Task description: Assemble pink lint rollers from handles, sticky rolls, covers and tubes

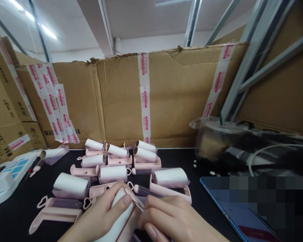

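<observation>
In my left hand is a smooth white rounded piece with a thin reddish-brown line along its side. The thumb presses near its upper end, and the fingers wrap behind it. My right hand is closed at the right side of that piece, its fingertips by a small shiny part. What the right fingers grip is hidden. Just beyond my hands lie lint-roller parts: white paper rolls, pink plastic handles, and see-through sleeves with heart-shaped pink loops.
Tall cardboard walls close off the back of the black table. At left is a white power strip. To the right lie a phone and a plastic cup with a straw, beside cables.
</observation>
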A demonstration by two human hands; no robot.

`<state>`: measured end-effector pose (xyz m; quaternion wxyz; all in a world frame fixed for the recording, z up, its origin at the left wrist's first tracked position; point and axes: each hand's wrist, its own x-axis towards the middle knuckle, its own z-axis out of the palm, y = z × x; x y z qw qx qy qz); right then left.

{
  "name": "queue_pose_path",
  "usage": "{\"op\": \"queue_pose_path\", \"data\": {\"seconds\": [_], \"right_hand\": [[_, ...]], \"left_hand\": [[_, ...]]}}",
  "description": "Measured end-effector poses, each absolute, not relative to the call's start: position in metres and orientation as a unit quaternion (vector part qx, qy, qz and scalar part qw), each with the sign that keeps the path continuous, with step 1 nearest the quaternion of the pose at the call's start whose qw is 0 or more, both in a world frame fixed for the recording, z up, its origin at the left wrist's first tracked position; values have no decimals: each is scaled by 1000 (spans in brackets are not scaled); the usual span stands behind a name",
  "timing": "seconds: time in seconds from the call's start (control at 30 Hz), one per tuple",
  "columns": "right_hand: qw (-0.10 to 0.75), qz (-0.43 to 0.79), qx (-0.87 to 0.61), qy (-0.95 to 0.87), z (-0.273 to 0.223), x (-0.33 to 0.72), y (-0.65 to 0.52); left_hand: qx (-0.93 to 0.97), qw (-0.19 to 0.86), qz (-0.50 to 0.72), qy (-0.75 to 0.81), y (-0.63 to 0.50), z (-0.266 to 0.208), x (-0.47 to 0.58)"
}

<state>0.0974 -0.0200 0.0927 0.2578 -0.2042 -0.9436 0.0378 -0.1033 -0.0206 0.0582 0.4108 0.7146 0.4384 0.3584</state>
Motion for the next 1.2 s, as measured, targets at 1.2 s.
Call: {"op": "queue_pose_path", "data": {"seconds": [1.2], "right_hand": [[424, -48, -86, -901, 77, 89, -1]], "left_hand": [[682, 393, 442, 431, -20, 58, -103]]}}
